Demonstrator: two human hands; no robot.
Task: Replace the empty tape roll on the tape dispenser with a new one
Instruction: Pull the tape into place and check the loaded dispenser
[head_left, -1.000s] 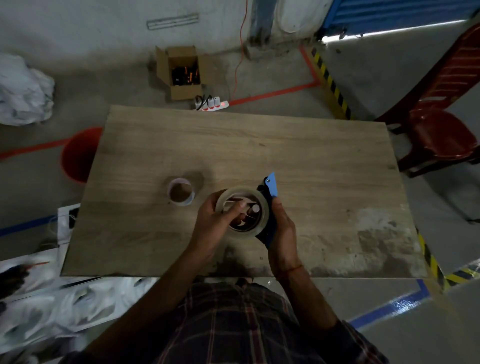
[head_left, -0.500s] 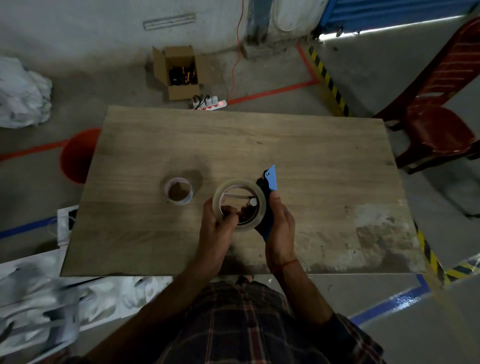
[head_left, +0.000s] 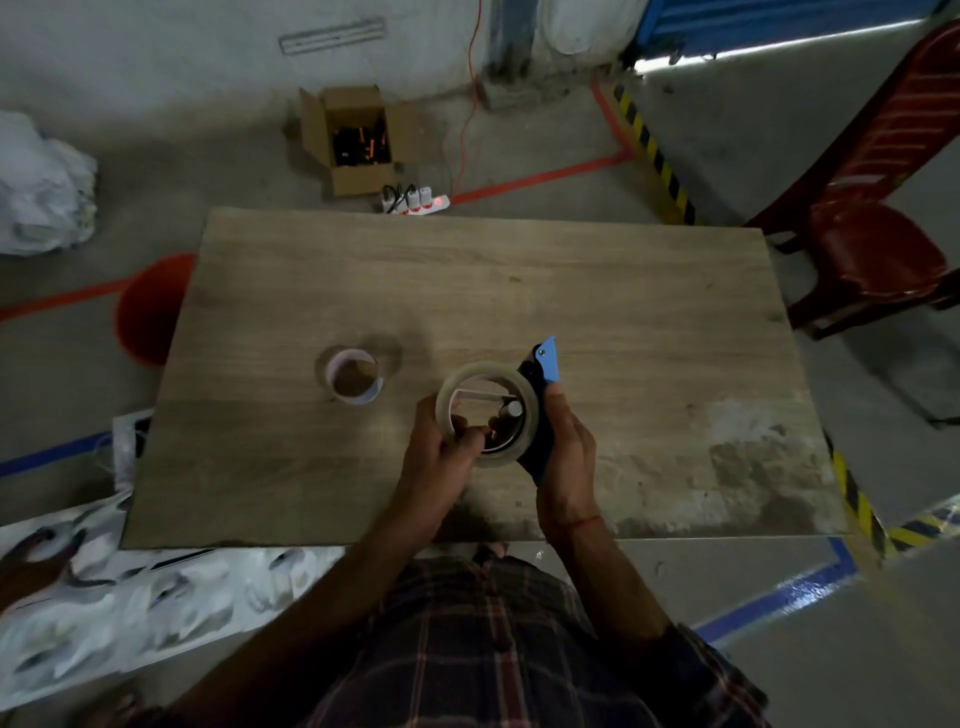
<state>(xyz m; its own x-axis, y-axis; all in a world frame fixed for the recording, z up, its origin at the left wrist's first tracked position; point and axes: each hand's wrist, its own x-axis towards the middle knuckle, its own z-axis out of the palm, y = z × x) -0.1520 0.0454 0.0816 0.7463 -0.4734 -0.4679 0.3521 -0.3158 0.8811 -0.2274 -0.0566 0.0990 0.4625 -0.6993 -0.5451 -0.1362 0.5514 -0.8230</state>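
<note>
Over the near middle of the wooden table (head_left: 597, 291), my left hand (head_left: 441, 457) grips the lower left rim of a full roll of clear tape (head_left: 527, 395), fingers curled into its hole. The roll sits against the black and blue tape dispenser (head_left: 545, 364), which my right hand (head_left: 569, 447) holds by its handle. The dispenser's hub shows through the roll's centre. An empty whitish tape core (head_left: 355, 375) stands on the table to the left, apart from both hands.
A red plastic chair (head_left: 872, 249) stands off the table's right side. A red bucket (head_left: 150, 306) sits on the floor at the left edge. Beyond the far edge are an open cardboard box (head_left: 353, 140) and a power strip (head_left: 415, 200). White printed sheets (head_left: 130, 587) lie at the near left.
My left hand has slid from the roll's upper part to its lower left rim, fingers now curled inside the hole. The roll sits a little further onto the dispenser.
</note>
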